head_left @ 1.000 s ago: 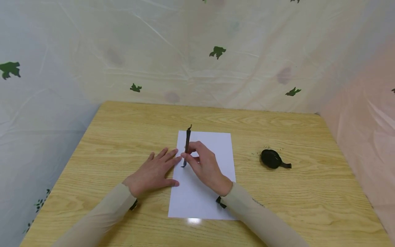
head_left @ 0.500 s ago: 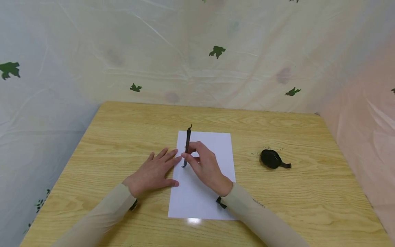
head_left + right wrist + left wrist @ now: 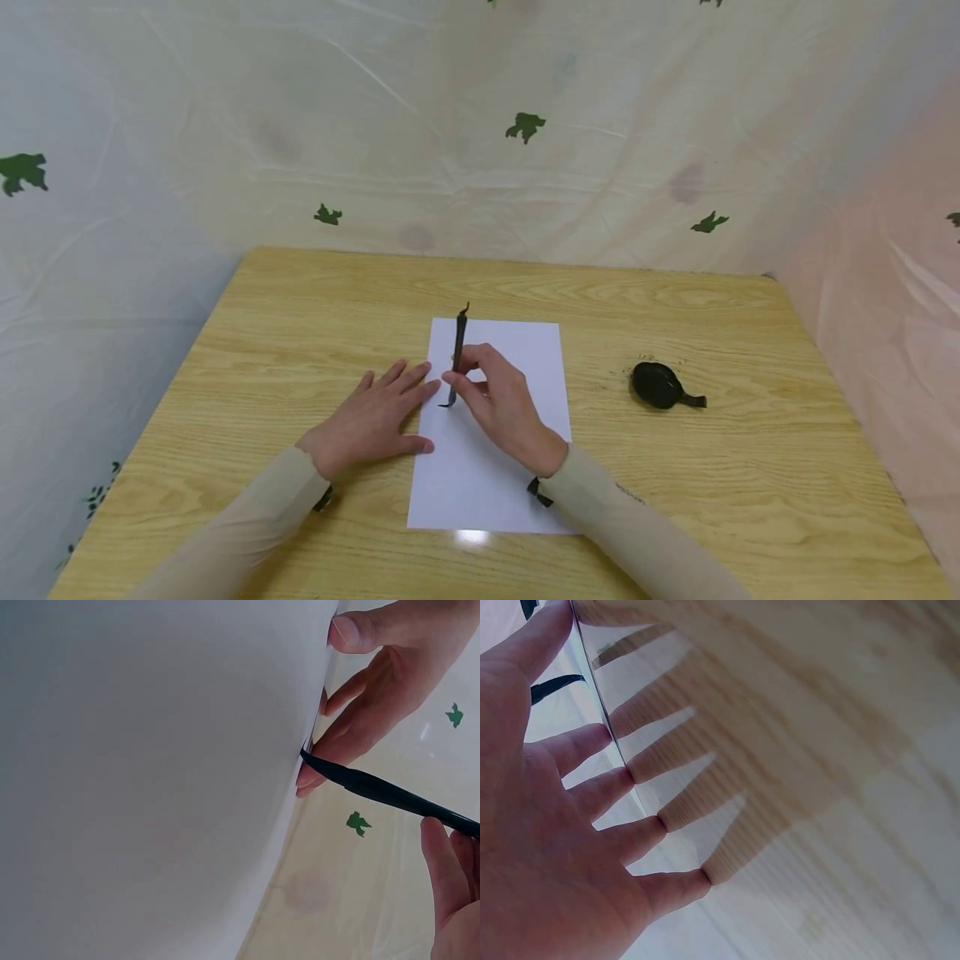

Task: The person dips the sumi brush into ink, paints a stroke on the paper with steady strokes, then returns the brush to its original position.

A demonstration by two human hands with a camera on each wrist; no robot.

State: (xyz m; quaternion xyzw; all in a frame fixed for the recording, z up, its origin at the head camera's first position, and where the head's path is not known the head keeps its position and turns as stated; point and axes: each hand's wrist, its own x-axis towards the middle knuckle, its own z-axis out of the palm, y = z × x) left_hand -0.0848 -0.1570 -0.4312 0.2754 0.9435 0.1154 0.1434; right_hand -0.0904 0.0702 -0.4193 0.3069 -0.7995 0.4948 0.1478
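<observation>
A sheet of white paper [image 3: 487,492] lies on the wooden table. My left hand [image 3: 367,425] rests palm down with fingers spread, its fingertips and thumb on the paper's left margin. In the left wrist view, its fingers [image 3: 596,795] meet their reflection on the glossy tabletop. My right hand [image 3: 506,408] pinches a black ink brush [image 3: 459,342] by its handle between thumb and fingers. The brush stands nearly upright, hanging loop at the top, its bent tip on the paper near the left edge. In the right wrist view, the tip of the brush [image 3: 390,796] meets the paper beside the left fingers.
A small black ink dish [image 3: 656,385] with a short handle stands on the table [image 3: 750,467] right of the paper, with dark specks around it. A pale curtain [image 3: 420,125] with green bird shapes surrounds the table's back and sides.
The brush in my right hand has shifted slightly to the right, its top leaning a little further right, while a thin dark line shows at its tip. My left hand stays in place.
</observation>
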